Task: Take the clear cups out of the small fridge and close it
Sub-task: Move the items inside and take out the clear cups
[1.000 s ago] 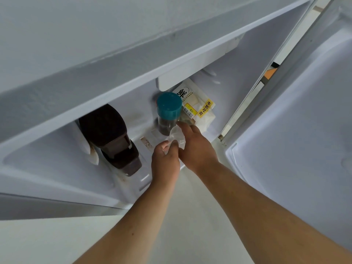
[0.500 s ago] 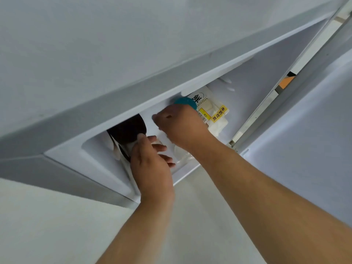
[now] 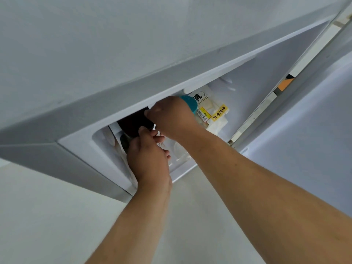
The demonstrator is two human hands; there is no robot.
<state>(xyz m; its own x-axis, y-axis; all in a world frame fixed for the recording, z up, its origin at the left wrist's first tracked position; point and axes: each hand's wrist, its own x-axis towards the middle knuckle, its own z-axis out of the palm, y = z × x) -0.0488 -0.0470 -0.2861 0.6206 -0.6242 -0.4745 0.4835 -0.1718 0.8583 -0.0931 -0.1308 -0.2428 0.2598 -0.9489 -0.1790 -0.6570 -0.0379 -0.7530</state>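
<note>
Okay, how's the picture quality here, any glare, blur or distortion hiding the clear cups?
Head view: soft, even light, no glare. Wide-angle lens bends the fridge edges. The fridge interior is shaded. The clear cup is faint, half hidden by the left hand and right hand.

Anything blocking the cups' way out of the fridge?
Nothing visible does. The fridge door stands open at right and the front opening is free. Both the left hand and right hand are inside; a clear cup lies near the front edge.
</note>
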